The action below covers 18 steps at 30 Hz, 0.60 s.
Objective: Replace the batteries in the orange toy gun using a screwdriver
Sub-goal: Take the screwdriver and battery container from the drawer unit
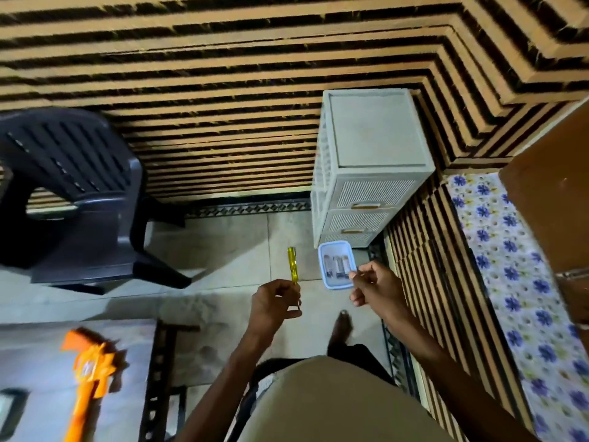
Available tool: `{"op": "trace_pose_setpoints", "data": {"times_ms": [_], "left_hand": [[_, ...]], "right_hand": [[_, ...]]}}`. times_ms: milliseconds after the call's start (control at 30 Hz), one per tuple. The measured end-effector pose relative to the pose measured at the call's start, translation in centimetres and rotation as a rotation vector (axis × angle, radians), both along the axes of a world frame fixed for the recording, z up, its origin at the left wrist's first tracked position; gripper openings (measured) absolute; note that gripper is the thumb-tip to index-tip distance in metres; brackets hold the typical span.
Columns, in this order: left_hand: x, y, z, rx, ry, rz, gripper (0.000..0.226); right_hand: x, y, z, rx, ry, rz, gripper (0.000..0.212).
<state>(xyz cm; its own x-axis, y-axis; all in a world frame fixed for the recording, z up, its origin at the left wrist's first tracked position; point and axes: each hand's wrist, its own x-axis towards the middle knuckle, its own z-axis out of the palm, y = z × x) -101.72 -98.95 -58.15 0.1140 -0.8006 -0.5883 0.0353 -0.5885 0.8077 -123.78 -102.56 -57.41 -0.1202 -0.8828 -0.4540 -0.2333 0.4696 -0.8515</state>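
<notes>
Well left of and below the white drawer unit [366,164], the orange toy gun [87,371] lies on a grey tabletop [32,352]. Nearer the unit, the left hand [275,303] curls its fingers round a yellow screwdriver [292,264]. Just under the unit's front, the right hand [376,288] pinches the rim of a blue-edged tub [320,266] holding what look like batteries [338,266].

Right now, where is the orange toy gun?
Head view, lower left: the orange toy gun lies on a grey tabletop, left of the left hand holding the screwdriver.
</notes>
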Motion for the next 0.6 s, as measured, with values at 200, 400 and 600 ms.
{"op": "trace_pose_setpoints", "data": {"times_ms": [200, 400, 600], "left_hand": [[8.5, 8.3, 0.8, 0.001, 0.018, -0.01, 0.012], [16.0, 18.2, 1.3, 0.001, -0.008, -0.001, 0.014], [21.2, 27.5, 0.2, -0.017, 0.02, 0.009, 0.019]], "right_hand": [[7.4, 8.9, 1.0, -0.001, -0.061, -0.072, 0.01], [13.7, 19.4, 2.1, 0.009, -0.083, -0.086, 0.012], [18.4, 28.0, 1.2, 0.033, -0.047, -0.046, 0.014]]}}
